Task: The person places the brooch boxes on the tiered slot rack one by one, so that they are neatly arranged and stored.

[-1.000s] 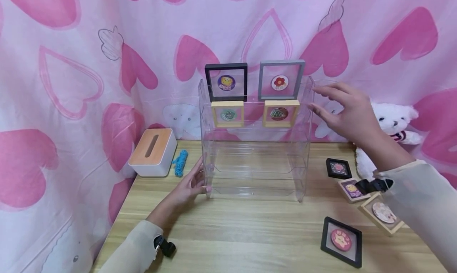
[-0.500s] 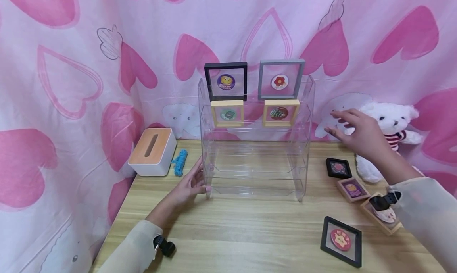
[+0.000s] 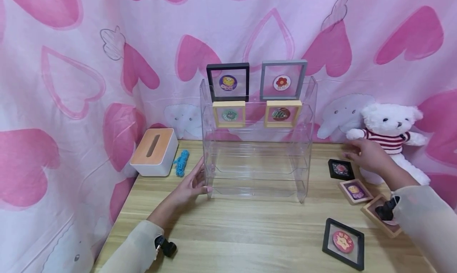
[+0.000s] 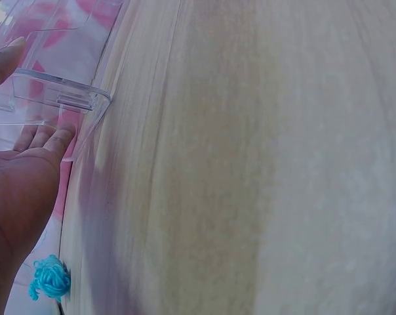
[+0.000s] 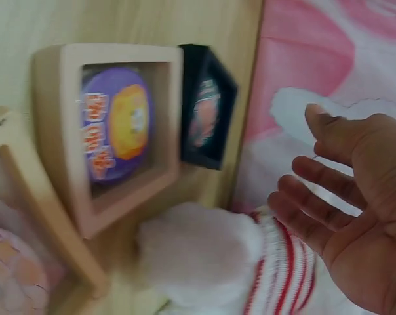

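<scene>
Apparently relaxed, the right hand (image 3: 369, 158) hangs loosely spread, thumb apart from the fingers, with nothing in its hold. It is near the small black frame (image 3: 340, 169), which lies on the table (image 3: 250, 233), and in front of the white bear (image 3: 387, 144). Next to that frame lie the purple-badge frame (image 3: 355, 191) and a wooden frame (image 3: 375, 212), partly covered by the wrist camera; the large black frame (image 3: 343, 244) lies nearer the person. Lying flat on the right, these four seem placed within that hand's easy reach.

The left hand (image 3: 189, 187) rests along the left side of the clear rack (image 3: 257, 191), thumb forward and fingers fairly straight, without a closed grasp. Probably it is there to steady the light rack. On the top tier stand a tall black frame (image 3: 228, 82) and a grey frame (image 3: 283, 80), with two pale frames (image 3: 229, 114) on the tier below, all set leaning to show their faces.

Farther left sit the blue cord (image 3: 182, 163) and the tissue box (image 3: 154, 152).

Half a second ago the right hand was higher, beside the bear's head; it has since dropped. The left hand and rack stay put.
</scene>
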### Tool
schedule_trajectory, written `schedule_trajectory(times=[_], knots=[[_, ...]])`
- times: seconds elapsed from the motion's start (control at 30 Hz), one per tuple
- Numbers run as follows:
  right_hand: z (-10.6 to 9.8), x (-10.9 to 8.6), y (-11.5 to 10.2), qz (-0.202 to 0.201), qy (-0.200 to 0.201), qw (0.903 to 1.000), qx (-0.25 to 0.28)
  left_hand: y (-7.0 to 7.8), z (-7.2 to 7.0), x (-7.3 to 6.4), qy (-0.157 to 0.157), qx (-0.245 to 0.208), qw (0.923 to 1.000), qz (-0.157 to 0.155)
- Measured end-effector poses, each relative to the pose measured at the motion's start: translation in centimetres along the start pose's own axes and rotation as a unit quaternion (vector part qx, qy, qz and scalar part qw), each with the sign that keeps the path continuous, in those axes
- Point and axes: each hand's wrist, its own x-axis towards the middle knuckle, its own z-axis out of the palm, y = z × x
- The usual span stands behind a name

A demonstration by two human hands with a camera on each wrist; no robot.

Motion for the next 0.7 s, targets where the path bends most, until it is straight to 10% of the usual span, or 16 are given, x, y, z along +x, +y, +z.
schedule_trajectory(times=[0.3, 0.7], knots=[[2.3, 0.2, 1.9, 0.009, -0.051, 0.9985, -0.020, -0.1, 0.1, 0.0, 0.002, 0.003, 1.0000, -0.002], [4.5, 0.6, 2.5, -0.012, -0.015, 0.9992, -0.034, -0.2, 0.1, 0.0, 0.000, 0.001, 1.0000, 0.001]])
